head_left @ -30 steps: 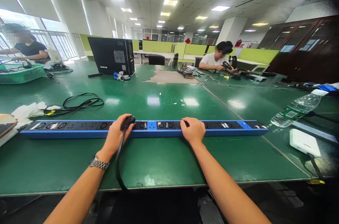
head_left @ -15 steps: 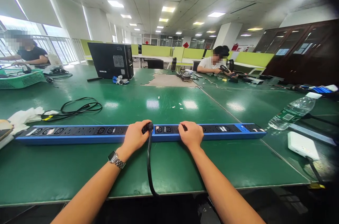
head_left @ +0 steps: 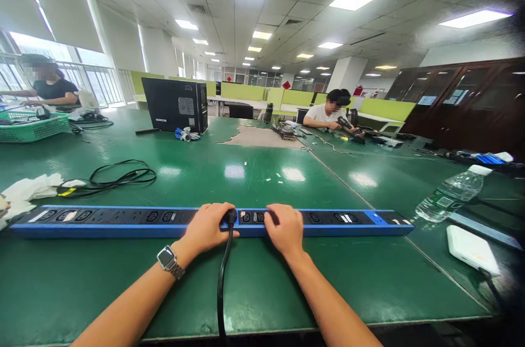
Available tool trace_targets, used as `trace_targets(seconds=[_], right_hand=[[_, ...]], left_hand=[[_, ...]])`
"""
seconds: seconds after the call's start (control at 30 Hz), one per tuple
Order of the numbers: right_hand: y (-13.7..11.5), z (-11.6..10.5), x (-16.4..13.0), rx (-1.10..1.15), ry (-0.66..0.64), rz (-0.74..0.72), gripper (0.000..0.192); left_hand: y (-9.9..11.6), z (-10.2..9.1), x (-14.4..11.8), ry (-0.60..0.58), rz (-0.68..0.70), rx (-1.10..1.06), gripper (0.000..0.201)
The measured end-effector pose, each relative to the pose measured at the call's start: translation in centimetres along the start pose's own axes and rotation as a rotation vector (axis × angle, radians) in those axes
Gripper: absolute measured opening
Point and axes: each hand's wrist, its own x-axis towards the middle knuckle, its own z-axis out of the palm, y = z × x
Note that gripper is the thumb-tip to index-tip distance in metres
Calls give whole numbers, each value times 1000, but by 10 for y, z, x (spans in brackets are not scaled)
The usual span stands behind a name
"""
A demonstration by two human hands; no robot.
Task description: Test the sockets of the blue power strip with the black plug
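L hand [head_left: 207,226] is curled shut round a black plug [head_left: 232,218], fingers wrapped over its top, pressing it down onto the long blue power strip [head_left: 102,221] approx. mid-length; its black cable [head_left: 221,281] drops from under the fingertips straight back toward the person and off the near edge of the green table [head_left: 254,172]. R hand [head_left: 283,229] lies palm-down on the strip just right of the plug, fingers [head_left: 273,215] bent loosely over the top face, gripping nothing; likely it pins the strip flat so it won't slide while the plug is pushed. 2 sockets show in the gap between the 2 hands. Containers: a green basket [head_left: 33,128] far left beyond the L fingers, contents too small to tell; a clear water bottle [head_left: 453,192] lying tilted well right of the R fingers, looks mostly empty. A loose coiled cord [head_left: 118,176] sits beyond the strip, left of the L hand.
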Motion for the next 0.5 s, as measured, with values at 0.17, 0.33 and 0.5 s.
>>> trace_targets(seconds=[0.17,0.33,0.5], right_hand=[[-24,7,-5,107,-42,-291,32],[-27,6,-7,116,-54,-403,50],[-22,3,-8,141,-48,-412,43]], left_hand=[[2,6,-5,36,10,84,54],[4,9,-6,48,36,106,53],[2,-1,-8,65,56,125,63]])
